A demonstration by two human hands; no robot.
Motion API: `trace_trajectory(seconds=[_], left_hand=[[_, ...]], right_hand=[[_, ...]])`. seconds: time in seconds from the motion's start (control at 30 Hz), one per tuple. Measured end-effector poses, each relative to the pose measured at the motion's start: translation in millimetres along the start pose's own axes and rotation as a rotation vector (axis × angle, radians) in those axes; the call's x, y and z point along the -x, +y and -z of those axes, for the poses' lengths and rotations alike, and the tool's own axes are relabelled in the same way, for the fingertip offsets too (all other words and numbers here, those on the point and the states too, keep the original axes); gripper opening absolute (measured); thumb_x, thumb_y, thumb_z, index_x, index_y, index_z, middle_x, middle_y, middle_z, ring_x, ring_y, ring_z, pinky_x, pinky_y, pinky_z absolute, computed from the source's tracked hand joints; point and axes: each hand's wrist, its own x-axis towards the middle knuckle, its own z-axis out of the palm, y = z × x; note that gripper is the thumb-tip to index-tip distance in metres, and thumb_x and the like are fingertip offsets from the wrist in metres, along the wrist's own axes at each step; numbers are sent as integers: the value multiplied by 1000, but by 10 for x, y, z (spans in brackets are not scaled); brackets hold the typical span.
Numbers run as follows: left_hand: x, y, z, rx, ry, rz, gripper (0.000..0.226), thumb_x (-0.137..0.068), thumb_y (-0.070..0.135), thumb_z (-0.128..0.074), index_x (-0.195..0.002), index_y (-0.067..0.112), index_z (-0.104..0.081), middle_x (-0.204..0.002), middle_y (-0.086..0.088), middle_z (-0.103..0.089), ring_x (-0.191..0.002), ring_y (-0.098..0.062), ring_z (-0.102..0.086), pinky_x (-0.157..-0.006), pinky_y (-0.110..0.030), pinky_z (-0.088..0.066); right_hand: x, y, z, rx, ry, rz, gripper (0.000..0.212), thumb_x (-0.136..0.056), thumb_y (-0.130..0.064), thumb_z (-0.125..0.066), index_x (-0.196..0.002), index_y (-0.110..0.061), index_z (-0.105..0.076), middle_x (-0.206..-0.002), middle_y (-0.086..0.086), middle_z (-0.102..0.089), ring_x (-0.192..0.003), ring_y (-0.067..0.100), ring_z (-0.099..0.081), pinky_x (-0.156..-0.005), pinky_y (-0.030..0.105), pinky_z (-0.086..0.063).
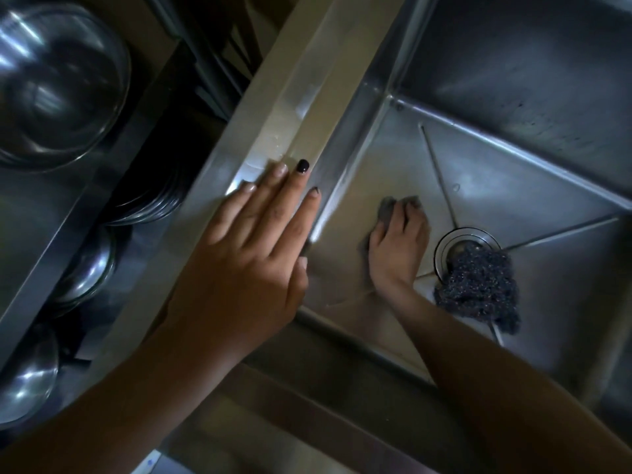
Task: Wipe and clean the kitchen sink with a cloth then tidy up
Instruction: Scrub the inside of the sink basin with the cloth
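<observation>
Currently, wiping is under way: the right hand (398, 248) grips the cloth (388, 208) on the sink (478, 186) floor; the left hand (253, 248) rests flat on the rim. A scouring pad (478, 285) awaits tidying.

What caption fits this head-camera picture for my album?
The right hand grips a grey cloth on the sink floor, left hand flat on the rim, scrubber over the drain.
</observation>
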Motion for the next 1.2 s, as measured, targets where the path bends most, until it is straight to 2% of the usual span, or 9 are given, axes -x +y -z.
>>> trace_trajectory(seconds=[0.1, 0.23, 0.33, 0.43, 0.63, 0.83, 0.97, 1.07, 1.2], left_hand=[[17, 14, -6, 4, 26, -3, 54, -87, 23, -45, -137, 3, -40, -145, -15, -36, -137, -29, -31, -111, -43, -27], [-10, -2, -6, 7, -21, 0, 56, -89, 29, -43, -138, 4, -38, -146, -16, -35, -137, -28, -28, -112, -42, -22], [-34, -8, 15, 2, -83, -1, 60, -87, 31, -43, -139, 4, -35, -147, -17, -32, -138, -27, -25, -112, -40, -17], [-13, -9, 16, -8, -94, -26, 58, -89, 29, -44, -139, 2, -35, -147, -19, -32, -138, -33, -27, -112, -44, -21], [-18, -13, 10, -25, -109, -21, 58, -88, 28, -42, -140, 4, -32, -148, -18, -31, -138, -31, -24, -113, -42, -16], [-7, -16, 9, -7, -101, -30, 56, -89, 28, -42, -139, 5, -35, -148, -19, -30, -139, -33, -25, -113, -44, -19], [-25, -3, 16, -2, -121, -9, 58, -87, 30, -42, -140, 6, -37, -149, -17, -29, -139, -31, -24, -113, -42, -17], [-34, 9, 31, 22, -109, 4, 58, -85, 30, -43, -138, 7, -39, -147, -16, -31, -138, -30, -26, -112, -42, -18], [-22, -2, 15, 41, -89, 1, 56, -87, 29, -43, -138, 8, -38, -148, -14, -28, -139, -28, -25, -113, -41, -17]], right_hand=[[248, -145, -58, -34, 39, 13, 46, -86, -14, -54, -128, 5, -50, -132, 27, -47, -128, 41, -39, -110, 53, -27], [-13, -248, -50, -46, 85, 115, 41, -81, -12, -58, -119, 6, -57, -123, 28, -54, -121, 42, -47, -105, 54, -34], [-410, -289, -22, -50, 83, 190, 41, -87, -17, -50, -123, 1, -56, -130, 24, -51, -126, 38, -43, -111, 46, -28], [-861, -287, 4, -42, 69, 183, 45, -90, -24, -41, -129, -5, -51, -138, 18, -44, -131, 33, -36, -113, 38, -18], [-1348, 40, 123, -52, 142, 86, 46, -93, -26, -38, -134, -6, -46, -144, 14, -40, -132, 31, -34, -113, 34, -20], [-1027, 463, 285, -4, 200, -146, 45, -90, -23, -35, -127, -2, -50, -139, 17, -41, -125, 31, -40, -105, 39, -28], [-546, 321, 198, -43, 155, -251, 46, -96, -21, -34, -137, -2, -41, -147, 20, -32, -136, 33, -27, -114, 40, -15], [-275, 12, 48, -46, 34, -222, 49, -94, -19, -38, -140, -4, -35, -148, 20, -29, -138, 34, -21, -116, 42, -8], [-297, -393, -51, -98, -2, -14, 48, -90, -19, -43, -135, -4, -43, -144, 18, -37, -138, 33, -25, -116, 43, -10]])
